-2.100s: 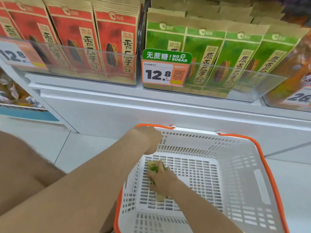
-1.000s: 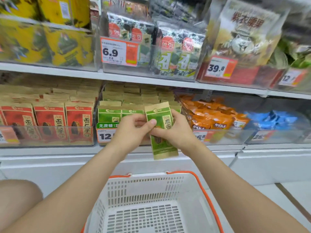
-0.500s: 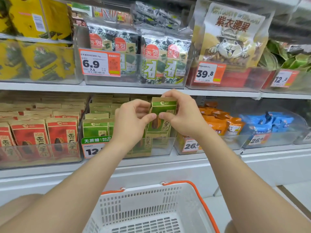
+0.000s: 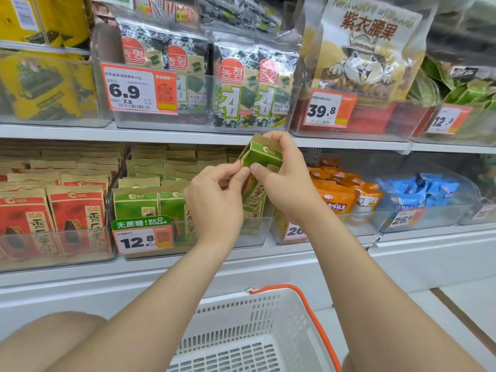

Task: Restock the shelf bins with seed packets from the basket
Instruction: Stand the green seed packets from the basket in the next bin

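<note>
green seed packet (image 4: 264, 163), top bent, pinched by both hands.

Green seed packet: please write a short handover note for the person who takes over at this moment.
Left hand pinches the left edge of the green seed packet. Right hand grips its top and right side.
Packet: held up at the right end of the green bin with the 12.8 tag, top flap bent; whether its lower end is already inside, I cannot tell.
Basket: below the hands; no packets in the part that shows.
Done: bin holds rows of green packets.
Left: seat this packet, release, check the rest of the basket.
</note>
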Demonstrator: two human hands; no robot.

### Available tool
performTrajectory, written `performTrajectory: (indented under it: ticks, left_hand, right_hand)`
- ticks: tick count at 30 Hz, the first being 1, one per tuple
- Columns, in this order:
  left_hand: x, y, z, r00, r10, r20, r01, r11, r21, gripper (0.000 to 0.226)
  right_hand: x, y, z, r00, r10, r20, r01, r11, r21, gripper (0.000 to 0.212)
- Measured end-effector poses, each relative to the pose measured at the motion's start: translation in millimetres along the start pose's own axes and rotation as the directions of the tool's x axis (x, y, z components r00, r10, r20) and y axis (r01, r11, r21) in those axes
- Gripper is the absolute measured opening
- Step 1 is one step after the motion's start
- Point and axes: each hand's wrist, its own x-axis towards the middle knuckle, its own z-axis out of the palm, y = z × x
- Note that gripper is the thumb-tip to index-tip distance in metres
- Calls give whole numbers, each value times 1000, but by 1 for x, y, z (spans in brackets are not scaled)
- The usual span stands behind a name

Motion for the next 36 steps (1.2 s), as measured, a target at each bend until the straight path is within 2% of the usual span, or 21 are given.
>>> performTrajectory:
  ticks: [3, 5, 9, 14, 15, 17, 18, 20, 21, 23, 25, 28, 30, 32, 34, 36]
  left_hand:
    - [-6, 2, 3, 995, 82, 48, -83, 996, 19, 14]
    - [-7, 1, 3, 994, 73, 78, -72, 997, -8, 14]
    - [-6, -3, 4, 991, -12, 136, 22, 997, -73, 8]
    - [-1, -7, 7, 970, -39, 242, 69, 991, -115, 8]
    - [3, -8, 6, 967, -34, 251, 65, 991, -115, 8]
    - [10, -11, 3, 969, -20, 246, 34, 998, -51, 10]
    - [12, -13, 1, 974, -13, 224, 7, 1000, 25, 14]
    - [16, -16, -5, 983, 8, 185, -55, 967, 250, 28]
    - [18, -17, -8, 980, 13, 198, -88, 922, 376, 37]
    - [21, -18, -14, 951, -8, 310, -181, 798, 575, 52]
    - [21, -19, -17, 910, -45, 413, -276, 676, 683, 58]
    - [19, -21, -21, 884, -34, 467, -371, 558, 742, 58]
    - [21, -21, -23, 874, -23, 486, -403, 525, 750, 58]
    - [24, -22, -24, 860, -26, 510, -423, 523, 740, 55]
    - [28, -25, -25, 841, -6, 542, -453, 539, 710, 51]
    - [32, -31, -24, 827, 3, 562, -486, 505, 713, 51]
  right_hand:
    - [-1, -2, -3, 989, 144, 14, -145, 972, 183, 37]
    - [-2, -2, -9, 982, 182, 51, -189, 956, 224, 29]
    - [-4, 5, -18, 987, 135, 84, -150, 965, 215, 13]
    - [-4, 12, -22, 989, 150, -18, -138, 948, 286, 18]
    - [-1, 14, -23, 994, 94, -63, -77, 971, 224, 17]
    - [6, 20, -24, 985, -83, -150, 81, 997, -20, 16]
    - [10, 23, -24, 973, -151, -173, 133, 985, -113, 16]
    - [15, 31, -22, 960, -203, -194, 166, 968, -191, 14]
    - [16, 36, -19, 958, -210, -195, 166, 961, -220, 12]
    - [16, 47, -12, 958, -223, -180, 170, 948, -271, 12]
    - [17, 55, -4, 957, -252, -145, 199, 931, -307, 10]
    - [18, 67, 5, 960, -280, -12, 248, 867, -431, 5]
    - [14, 78, 8, 969, -212, 127, 242, 713, -658, 10]
    - [10, 86, 8, 970, -115, 213, 240, 576, -781, 29]
    - [11, 86, 7, 966, -122, 229, 257, 557, -790, 49]
    - [13, 85, 9, 956, -120, 269, 293, 494, -819, 60]
